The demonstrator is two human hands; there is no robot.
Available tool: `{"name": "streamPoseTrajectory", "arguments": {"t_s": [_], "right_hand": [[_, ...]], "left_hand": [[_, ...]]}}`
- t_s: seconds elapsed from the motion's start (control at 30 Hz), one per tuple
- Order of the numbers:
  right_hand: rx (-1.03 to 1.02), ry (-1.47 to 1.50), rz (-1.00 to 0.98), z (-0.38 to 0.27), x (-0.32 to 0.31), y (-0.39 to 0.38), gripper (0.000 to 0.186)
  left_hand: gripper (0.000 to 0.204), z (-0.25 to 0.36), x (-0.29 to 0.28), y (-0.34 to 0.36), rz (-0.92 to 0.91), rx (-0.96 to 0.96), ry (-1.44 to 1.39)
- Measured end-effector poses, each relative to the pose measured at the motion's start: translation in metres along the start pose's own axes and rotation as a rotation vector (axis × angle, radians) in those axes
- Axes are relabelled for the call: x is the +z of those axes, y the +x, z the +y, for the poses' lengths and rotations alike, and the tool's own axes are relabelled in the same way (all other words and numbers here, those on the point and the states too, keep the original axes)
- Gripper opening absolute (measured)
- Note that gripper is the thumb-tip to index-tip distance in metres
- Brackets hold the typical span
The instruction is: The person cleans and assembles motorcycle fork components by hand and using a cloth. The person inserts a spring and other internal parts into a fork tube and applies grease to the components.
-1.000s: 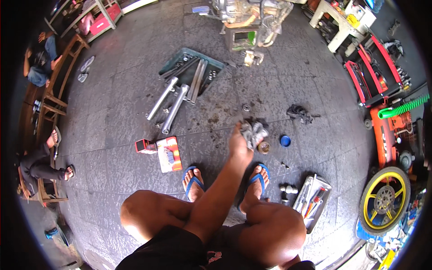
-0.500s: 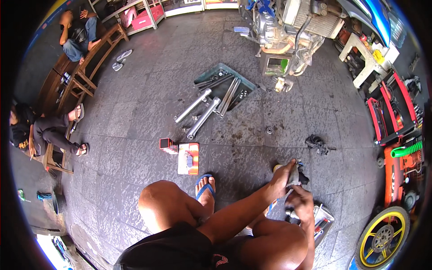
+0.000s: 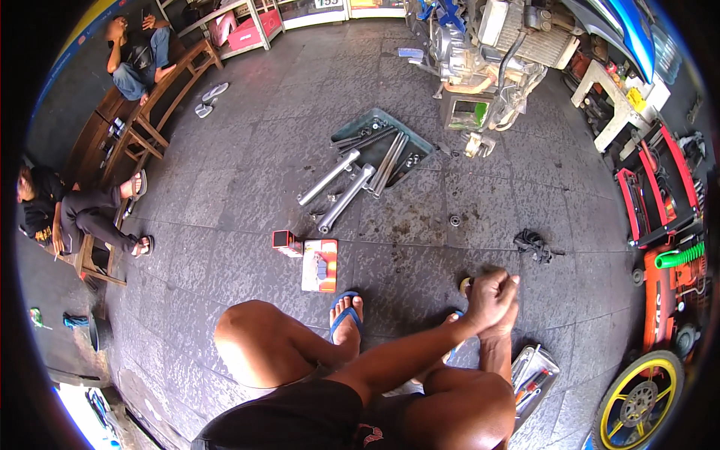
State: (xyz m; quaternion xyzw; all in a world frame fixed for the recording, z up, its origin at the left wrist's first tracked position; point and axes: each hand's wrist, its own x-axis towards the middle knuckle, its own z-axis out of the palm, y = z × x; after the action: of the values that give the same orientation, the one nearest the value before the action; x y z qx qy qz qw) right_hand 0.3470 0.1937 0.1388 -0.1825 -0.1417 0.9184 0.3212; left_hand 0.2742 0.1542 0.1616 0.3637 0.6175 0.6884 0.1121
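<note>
1. A person squats on a grey tiled floor (image 3: 225,187), both hands pressed together just past the right knee, above the right foot.
2. The left hand (image 3: 486,296) is closed into a fist, its forearm crossing over the lap; the right hand (image 3: 504,313) sits against it from beneath. Whether the right hand grips anything cannot be told, as the left covers it.
3. A small round part (image 3: 465,285) shows at the left edge of the fist, touching the fingers; what it is cannot be made out.
4. A black rag (image 3: 531,244) lies near the hands on the far side, and a small ring (image 3: 454,220) sits apart, further out.
5. Just beside the right knee stands an open tool tray (image 3: 536,375).
6. Left of the blue-sandalled left foot (image 3: 345,319) lie a card pack (image 3: 319,265) and a small red box (image 3: 284,241), nearly touching.
7. Bare floor stretches from the hands to a green tray (image 3: 382,142) of metal tubes, two tubes (image 3: 337,187) spilling over its near-left edge.
8. An engine (image 3: 480,52) bounds the far edge; red stands (image 3: 660,187) and a yellow wheel (image 3: 637,397) close the right side.
9. A wooden bench (image 3: 142,120) with seated people lines the left edge, leaving the floor's middle open.
</note>
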Motion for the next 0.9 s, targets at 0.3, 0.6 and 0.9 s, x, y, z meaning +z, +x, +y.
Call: {"name": "streamPoseTrajectory", "arguments": {"t_s": [0.3, 0.6, 0.9], "right_hand": [[-0.036, -0.519, 0.504, 0.011, -0.018, -0.033, 0.041], [0.167, -0.201, 0.599, 0.041, -0.062, -0.022, 0.054], [0.246, -0.194, 0.661, 0.039, -0.040, 0.036, 0.054]], "left_hand": [[0.045, -0.140, -0.180, 0.178, -0.718, 0.059, 1.342], [0.053, -0.258, -0.239, 0.213, -0.542, -0.280, 1.521], [0.024, -0.258, -0.230, 0.278, -0.140, -1.174, 0.501]]}}
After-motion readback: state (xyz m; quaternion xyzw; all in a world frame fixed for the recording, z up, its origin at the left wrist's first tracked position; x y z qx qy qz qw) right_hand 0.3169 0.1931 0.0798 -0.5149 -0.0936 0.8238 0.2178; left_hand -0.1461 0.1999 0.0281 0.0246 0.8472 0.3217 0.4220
